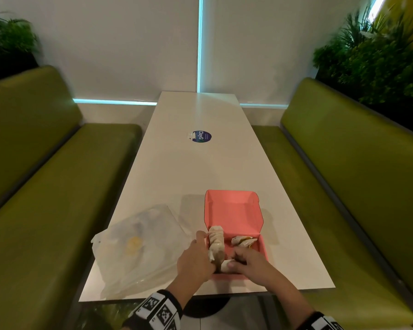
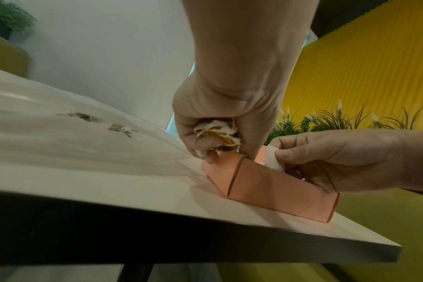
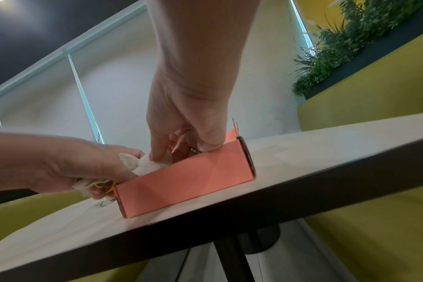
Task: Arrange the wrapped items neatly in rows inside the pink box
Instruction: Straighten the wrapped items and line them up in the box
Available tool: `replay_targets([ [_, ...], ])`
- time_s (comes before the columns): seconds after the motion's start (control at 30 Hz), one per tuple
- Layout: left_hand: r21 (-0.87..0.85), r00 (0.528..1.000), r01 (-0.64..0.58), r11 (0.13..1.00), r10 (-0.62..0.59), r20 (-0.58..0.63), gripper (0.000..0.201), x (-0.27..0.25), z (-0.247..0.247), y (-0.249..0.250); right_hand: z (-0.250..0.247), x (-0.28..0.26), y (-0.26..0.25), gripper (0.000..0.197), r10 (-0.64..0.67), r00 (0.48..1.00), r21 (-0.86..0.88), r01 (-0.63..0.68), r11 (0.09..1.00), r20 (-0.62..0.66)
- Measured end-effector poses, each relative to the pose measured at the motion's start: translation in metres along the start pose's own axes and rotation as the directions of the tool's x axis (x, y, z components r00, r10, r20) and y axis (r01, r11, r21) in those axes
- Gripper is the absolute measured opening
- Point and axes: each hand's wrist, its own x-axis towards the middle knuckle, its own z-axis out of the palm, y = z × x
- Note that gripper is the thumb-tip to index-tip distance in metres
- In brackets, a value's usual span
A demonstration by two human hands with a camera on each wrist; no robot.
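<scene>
Right now the pink box sits open near the table's front edge, with wrapped items lined along its left wall and one farther right. My left hand clutches a wrapped bundle at the box's left corner; my right hand pinches another inside. A plastic bag lies just left

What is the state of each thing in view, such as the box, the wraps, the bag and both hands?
Pink box: open, lid raised, on the table.
Wraps: a row along the box's left wall; one more lies apart on the right.
Left hand: grips a wrap at the box's left edge.
Right hand: pinches a wrap inside the box.
Plastic bag: lies crumpled left of the box.
</scene>
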Motion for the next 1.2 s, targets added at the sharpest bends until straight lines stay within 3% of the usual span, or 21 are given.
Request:
replay_targets([
  [0.13, -0.045, 0.999, 0.052, 0.998, -0.052, -0.008, 0.050, -0.001, 0.004, -0.001, 0.003, 0.004, 0.002, 0.031, -0.037, 0.999, -0.022, 0.037, 0.999, -0.024],
  [0.47, -0.111, 0.993, 0.108, 0.988, -0.112, -0.032, 0.047, -0.006, 0.008, -0.001, 0.009, 0.008, -0.004, 0.009, -0.029, 0.999, -0.009, 0.029, 1.000, -0.029],
  [0.63, -0.129, 0.990, 0.137, 0.982, -0.142, -0.026, 0.048, -0.007, 0.008, -0.001, 0.014, 0.008, 0.000, 0.019, -0.066, 0.998, -0.043, 0.066, 0.997, 0.020],
  [0.8, -0.130, 0.989, 0.137, 0.982, -0.143, -0.032, 0.047, -0.009, 0.006, 0.001, 0.014, 0.006, -0.003, 0.029, -0.079, 0.997, -0.074, 0.077, 0.994, -0.026],
  [0.93, -0.150, 0.988, 0.146, 0.978, -0.150, -0.022, 0.047, -0.010, 0.007, 0.001, 0.015, 0.005, -0.002, 0.024, -0.040, 0.999, -0.065, 0.040, 0.997, 0.000],
  [1.03, -0.159, 0.988, 0.150, 0.976, -0.155, -0.016, 0.045, -0.009, 0.009, 0.000, 0.015, 0.003, -0.005, 0.006, -0.074, 0.996, -0.078, 0.077, 0.994, 0.041],
  [1.2, -0.180, 0.988, 0.150, 0.972, -0.156, -0.021, 0.042, -0.007, 0.011, -0.001, 0.018, 0.004, -0.006, 0.021, -0.103, 0.994, -0.048, 0.105, 0.993, 0.049],
])
